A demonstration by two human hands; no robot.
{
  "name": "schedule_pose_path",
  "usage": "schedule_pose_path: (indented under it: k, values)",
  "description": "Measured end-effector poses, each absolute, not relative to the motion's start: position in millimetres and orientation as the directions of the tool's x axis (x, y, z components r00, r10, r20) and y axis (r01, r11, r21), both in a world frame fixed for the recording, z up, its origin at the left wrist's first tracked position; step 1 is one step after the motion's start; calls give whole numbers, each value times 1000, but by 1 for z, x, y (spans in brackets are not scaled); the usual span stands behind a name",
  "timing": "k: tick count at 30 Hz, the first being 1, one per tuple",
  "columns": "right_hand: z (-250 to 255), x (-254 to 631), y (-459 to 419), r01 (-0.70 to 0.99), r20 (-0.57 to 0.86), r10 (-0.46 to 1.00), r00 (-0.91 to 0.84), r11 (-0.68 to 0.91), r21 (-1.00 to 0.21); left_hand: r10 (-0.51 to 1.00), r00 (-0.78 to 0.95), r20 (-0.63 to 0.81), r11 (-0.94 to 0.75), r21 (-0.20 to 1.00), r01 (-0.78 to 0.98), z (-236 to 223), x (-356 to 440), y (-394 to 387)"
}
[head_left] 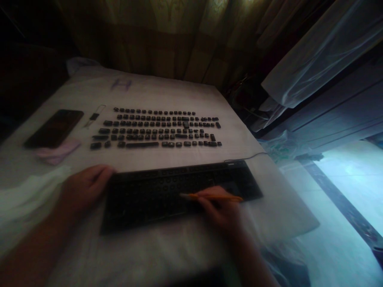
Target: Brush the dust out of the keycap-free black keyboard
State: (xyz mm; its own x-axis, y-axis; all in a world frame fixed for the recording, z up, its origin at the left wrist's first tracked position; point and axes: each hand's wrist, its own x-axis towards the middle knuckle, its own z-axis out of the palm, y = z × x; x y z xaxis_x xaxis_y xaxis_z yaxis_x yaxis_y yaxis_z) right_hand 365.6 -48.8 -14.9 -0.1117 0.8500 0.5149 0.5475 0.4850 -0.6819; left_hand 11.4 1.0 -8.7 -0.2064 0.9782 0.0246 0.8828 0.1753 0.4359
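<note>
A black keyboard [140, 217] with its keycaps off lies slantwise on the white-covered table. My left hand [86, 185] is at its left end, fingers curled together against the upper left corner. Over the right half of the keyboard, my right hand [221, 205] pinches a slim orange brush [230, 197]. Its pale tip points left and sits over the middle of the key area; blur hides whether it touches. Beyond the keyboard, loose black keycaps [154, 131] are laid out in several rows, among them a long spacebar [142, 144].
A dark phone [55, 128] rests on a pink cloth [58, 152] at the left. Near it lies a small wire tool [95, 115] with a black middle. The keyboard's cable [245, 156] runs off the table's right edge. White cloth [30, 195] is bunched at the left.
</note>
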Motion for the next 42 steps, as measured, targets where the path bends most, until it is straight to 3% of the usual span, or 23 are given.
schedule_pose_path:
  k: [12, 27, 38, 42]
  values:
    - [-13, 369, -51, 554, 474, 879, -55, 422, -717, 978, -208, 18, 182, 413, 892, -5, 15, 3]
    - [-5, 366, -48, 601, 563, 811, -159, 532, -596, 978, -209, -16, 198, 398, 896, -1, 16, 2]
    - [-9, 367, -47, 556, 571, 807, -152, 547, -626, 973, -231, -11, 215, 411, 886, -1, 18, 2]
    - [-11, 370, -49, 563, 573, 816, -73, 508, -652, 974, -225, 7, 199, 437, 877, -1, 19, 2]
